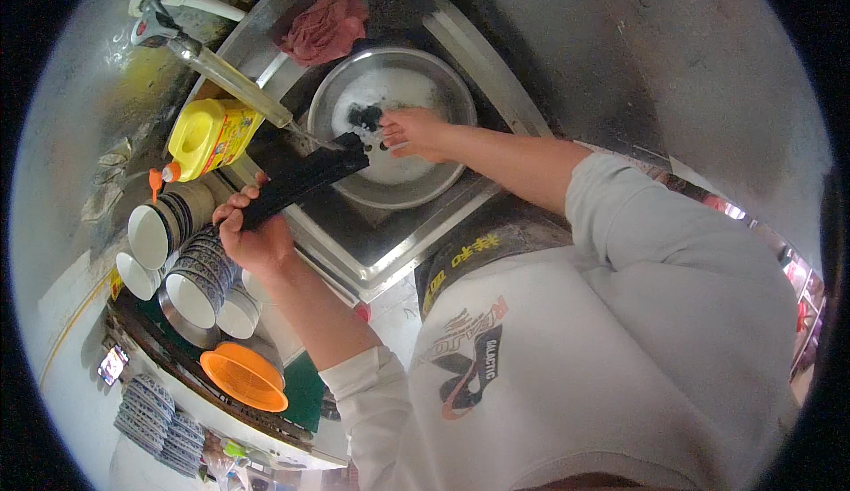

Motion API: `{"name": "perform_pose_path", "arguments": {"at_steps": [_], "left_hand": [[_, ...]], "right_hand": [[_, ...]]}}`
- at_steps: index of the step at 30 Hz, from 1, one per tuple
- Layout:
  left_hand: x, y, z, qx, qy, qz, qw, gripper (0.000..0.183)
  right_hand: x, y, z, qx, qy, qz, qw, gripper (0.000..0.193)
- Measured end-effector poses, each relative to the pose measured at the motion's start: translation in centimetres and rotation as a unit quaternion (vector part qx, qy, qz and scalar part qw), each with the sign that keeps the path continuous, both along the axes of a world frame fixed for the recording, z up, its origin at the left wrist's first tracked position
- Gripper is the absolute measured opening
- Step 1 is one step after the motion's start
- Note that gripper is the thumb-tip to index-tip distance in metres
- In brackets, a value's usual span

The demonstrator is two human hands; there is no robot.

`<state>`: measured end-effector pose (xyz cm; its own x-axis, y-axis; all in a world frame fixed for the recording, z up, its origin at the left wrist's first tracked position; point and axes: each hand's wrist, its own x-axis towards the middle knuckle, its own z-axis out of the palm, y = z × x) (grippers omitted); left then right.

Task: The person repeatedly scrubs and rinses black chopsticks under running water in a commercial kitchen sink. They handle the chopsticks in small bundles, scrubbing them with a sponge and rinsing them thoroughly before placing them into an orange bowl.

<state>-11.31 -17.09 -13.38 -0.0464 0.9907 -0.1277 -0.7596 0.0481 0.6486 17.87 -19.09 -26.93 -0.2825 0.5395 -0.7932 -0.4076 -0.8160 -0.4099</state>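
My left hand point(252, 230) is wrapped round the near left end of a long black trough-shaped piece point(305, 177). The piece slants up to the right, its far end over the rim of a round metal basin point(398, 192). White suds and water fill the basin, with a dark patch point(363, 117) in the foam. My right hand point(413, 133) is over the suds, its fingers curled together beside that patch; what they hold, if anything, is hidden. From the tap spout point(239, 84) a thin stream falls at the black piece's far end.
The basin stands in a metal sink point(390, 270). A pink cloth point(326, 27) lies on its far side. Left of the sink are a yellow detergent jug point(208, 137), stacked bowls point(199, 278) and an orange basket point(243, 376). Patterned dishes point(159, 425) are stacked farther down at left.
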Motion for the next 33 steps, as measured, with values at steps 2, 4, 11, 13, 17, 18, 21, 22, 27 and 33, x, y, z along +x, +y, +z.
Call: {"name": "perform_pose_path", "arguments": {"at_steps": [2, 4, 11, 13, 17, 18, 21, 22, 27, 33], "left_hand": [[0.6, 0.6, -0.1, -0.026, -0.008, 0.018, 0.999, 0.011], [1.4, 1.2, -0.5, -0.053, -0.012, 0.031, 0.998, 0.009], [5.8, 4.0, -0.8, -0.098, -0.017, 0.014, 0.995, 0.007], [6.6, 4.3, -1.0, -0.099, -0.015, -0.003, 0.995, 0.008], [7.1, 3.8, -0.4, -0.077, -0.009, -0.041, 0.996, 0.01], [6.9, 3.7, -0.4, -0.07, -0.008, -0.046, 0.996, 0.01], [5.0, 3.4, -0.1, -0.07, 0.004, -0.025, 0.997, 0.009], [4.2, 3.5, 0.0, -0.056, 0.008, -0.033, 0.998, 0.009], [1.9, 3.8, 1.6, -0.033, 0.024, -0.013, 0.999, 0.009], [0.3, 2.6, 3.5, 0.007, 0.044, 0.011, 0.999, 0.01]], "right_hand": [[0.5, -0.3, 0.1, -0.005, -0.001, -0.005, 1.0, 0.049], [1.1, -0.6, 0.9, -0.002, -0.006, -0.009, 1.0, 0.049], [4.8, -1.5, 0.2, 0.007, -0.047, -0.03, 0.998, 0.045], [5.8, -2.4, -0.2, -0.002, -0.048, -0.036, 0.998, 0.043], [7.1, -4.3, -0.2, -0.023, -0.061, -0.058, 0.996, 0.04], [7.3, -4.8, -0.3, -0.029, -0.065, -0.064, 0.995, 0.04], [7.5, -6.1, -1.2, -0.039, -0.076, -0.066, 0.994, 0.039], [7.6, -6.5, -1.6, -0.041, -0.08, -0.064, 0.994, 0.039], [7.5, -7.2, -1.6, -0.037, -0.085, -0.043, 0.995, 0.039], [6.9, -7.0, -0.4, 0.011, -0.119, 0.047, 0.992, 0.049]]}}
